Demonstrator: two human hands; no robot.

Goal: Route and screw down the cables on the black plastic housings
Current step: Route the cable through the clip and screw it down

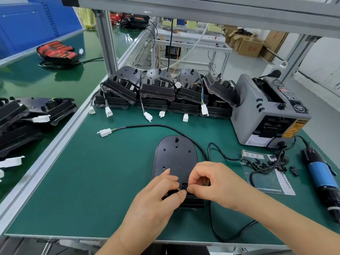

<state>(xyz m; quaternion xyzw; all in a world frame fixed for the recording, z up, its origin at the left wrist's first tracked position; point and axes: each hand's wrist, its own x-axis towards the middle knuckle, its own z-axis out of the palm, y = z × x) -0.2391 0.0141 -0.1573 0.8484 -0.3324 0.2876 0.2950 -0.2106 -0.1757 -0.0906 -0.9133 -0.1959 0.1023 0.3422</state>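
A black plastic housing (174, 159) lies flat on the green mat (92, 181) in front of me. Its black cable (156, 125) arcs back and left to a white connector (105, 132). My left hand (158, 196) and my right hand (211, 183) meet at the housing's near end, fingertips pinching the thin coloured wires (178, 189) beside a small black socket (184, 186). The near edge of the housing is partly hidden under my hands.
Stacked black housings (158, 91) with dangling white connectors line the back. A grey tape dispenser (266, 111) stands at the right. A blue electric screwdriver (320, 175) lies at the far right, with small black clips (276, 162) on a sheet beside it. More housings (27, 115) sit at left.
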